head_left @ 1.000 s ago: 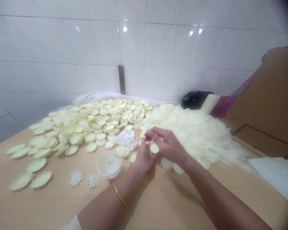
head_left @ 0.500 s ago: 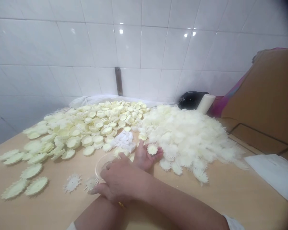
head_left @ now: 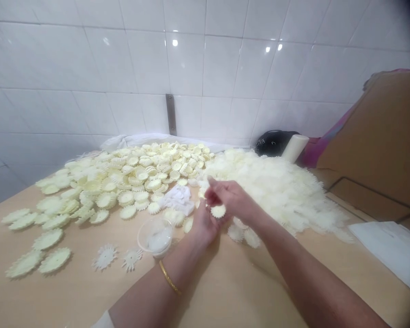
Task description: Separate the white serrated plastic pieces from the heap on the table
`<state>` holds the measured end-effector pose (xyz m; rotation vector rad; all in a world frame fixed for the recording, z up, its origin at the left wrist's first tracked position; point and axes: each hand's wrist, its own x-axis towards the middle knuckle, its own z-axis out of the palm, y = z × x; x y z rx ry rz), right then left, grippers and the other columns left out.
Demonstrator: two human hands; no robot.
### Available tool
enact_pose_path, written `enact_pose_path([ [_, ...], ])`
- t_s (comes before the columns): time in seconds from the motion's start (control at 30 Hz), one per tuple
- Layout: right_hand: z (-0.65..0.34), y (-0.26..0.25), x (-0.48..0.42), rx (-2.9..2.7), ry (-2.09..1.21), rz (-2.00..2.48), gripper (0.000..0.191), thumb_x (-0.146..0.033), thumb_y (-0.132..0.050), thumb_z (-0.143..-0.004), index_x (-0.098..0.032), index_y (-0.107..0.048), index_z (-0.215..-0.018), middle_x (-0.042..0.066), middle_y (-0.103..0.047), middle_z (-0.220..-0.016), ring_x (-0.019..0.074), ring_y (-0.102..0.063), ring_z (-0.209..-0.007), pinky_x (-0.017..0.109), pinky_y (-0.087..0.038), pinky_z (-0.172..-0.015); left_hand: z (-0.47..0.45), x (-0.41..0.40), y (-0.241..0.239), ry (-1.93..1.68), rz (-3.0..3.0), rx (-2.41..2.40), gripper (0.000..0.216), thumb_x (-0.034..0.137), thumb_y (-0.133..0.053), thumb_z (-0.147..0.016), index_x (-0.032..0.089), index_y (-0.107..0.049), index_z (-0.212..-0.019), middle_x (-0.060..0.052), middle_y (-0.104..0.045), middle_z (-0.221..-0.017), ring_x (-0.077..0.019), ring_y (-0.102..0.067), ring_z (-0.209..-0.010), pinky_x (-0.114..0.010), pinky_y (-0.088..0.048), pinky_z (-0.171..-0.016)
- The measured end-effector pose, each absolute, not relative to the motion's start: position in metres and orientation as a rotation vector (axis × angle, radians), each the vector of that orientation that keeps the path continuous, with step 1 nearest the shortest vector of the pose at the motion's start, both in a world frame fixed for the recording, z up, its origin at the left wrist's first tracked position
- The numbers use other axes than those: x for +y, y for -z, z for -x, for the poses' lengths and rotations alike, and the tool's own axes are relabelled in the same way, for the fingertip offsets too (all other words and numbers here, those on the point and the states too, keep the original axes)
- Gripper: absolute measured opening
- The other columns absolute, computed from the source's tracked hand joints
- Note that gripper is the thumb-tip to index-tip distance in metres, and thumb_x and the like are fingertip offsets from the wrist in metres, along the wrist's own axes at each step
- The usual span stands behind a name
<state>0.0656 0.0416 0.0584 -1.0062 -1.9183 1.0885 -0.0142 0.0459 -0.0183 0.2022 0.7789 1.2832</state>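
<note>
My left hand (head_left: 202, 224) lies palm up at mid-table, cupping a small pale yellow toothed disc (head_left: 218, 211) on its fingers. My right hand (head_left: 229, 198) hovers right over that disc, fingers pinched together at its top edge. A small clear plastic cup (head_left: 155, 236) with white paste stands just left of my left wrist. Two thin white spiky discs (head_left: 105, 257) lie flat in front of the cup.
A wide spread of pale yellow toothed discs (head_left: 123, 182) covers the table's left and back. A heap of white spiky discs (head_left: 287, 191) fills the right. A crumpled white cloth (head_left: 177, 198), a white cylinder (head_left: 294, 147), a black object (head_left: 273, 142), cardboard (head_left: 379, 136) and white paper (head_left: 392, 250) lie around.
My right hand was down at the clear cup, crossing over my left wrist; it has swung back up and right to the disc in my left palm.
</note>
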Motion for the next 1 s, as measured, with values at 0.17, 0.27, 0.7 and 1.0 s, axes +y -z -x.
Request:
enact_pose_path([
  [0.17, -0.08, -0.039, 0.05, -1.985, -0.964, 1.184, 0.054, -0.055, -0.033, -0.081, -0.013, -0.06, -0.06, 0.005, -0.058, -0.057, 0.0143, -0.054, -0.056, 0.026, -0.041, -0.054, 0.015, 0.047, 0.021, -1.284, -0.196, 0.743, 0.037, 0.044, -0.034, -0.083, 0.013, -0.05, -0.094, -0.01, -0.056, -0.09, -0.0181, -0.06, -0.07, -0.032, -0.052, -0.057],
  [0.27, -0.079, -0.03, 0.05, -2.092, -0.949, 1.151, 0.053, -0.051, -0.033, -0.082, -0.013, -0.059, -0.057, 0.005, -0.058, -0.056, 0.0146, -0.053, -0.054, 0.026, -0.04, -0.053, 0.014, 0.046, 0.02, -1.287, -0.17, 0.753, 0.035, 0.042, -0.034, -0.084, 0.012, -0.05, -0.094, -0.01, -0.056, -0.085, -0.015, -0.059, -0.066, -0.026, -0.05, -0.053],
  [0.7, -0.088, -0.035, 0.059, -1.726, -0.953, 1.032, 0.019, -0.029, -0.047, -0.077, -0.014, -0.057, -0.068, 0.002, -0.059, -0.064, 0.0128, -0.055, -0.064, 0.027, -0.044, -0.066, 0.014, 0.045, 0.021, -1.257, -0.228, 0.748, 0.024, 0.009, -0.051, -0.073, 0.012, -0.048, -0.097, -0.008, -0.055, -0.085, -0.015, -0.06, -0.064, -0.033, -0.054, -0.063],
  [1.0, -0.098, -0.008, 0.063, -1.703, -0.963, 0.968, 0.018, -0.028, -0.045, -0.078, -0.015, -0.053, -0.068, 0.001, -0.056, -0.063, 0.0127, -0.054, -0.065, 0.026, -0.044, -0.064, 0.01, 0.04, 0.021, -1.196, -0.515, 0.866, 0.031, -0.007, -0.049, -0.068, 0.008, -0.051, -0.095, -0.006, -0.058, -0.063, -0.0143, -0.063, -0.056, -0.02, -0.052, -0.055],
])
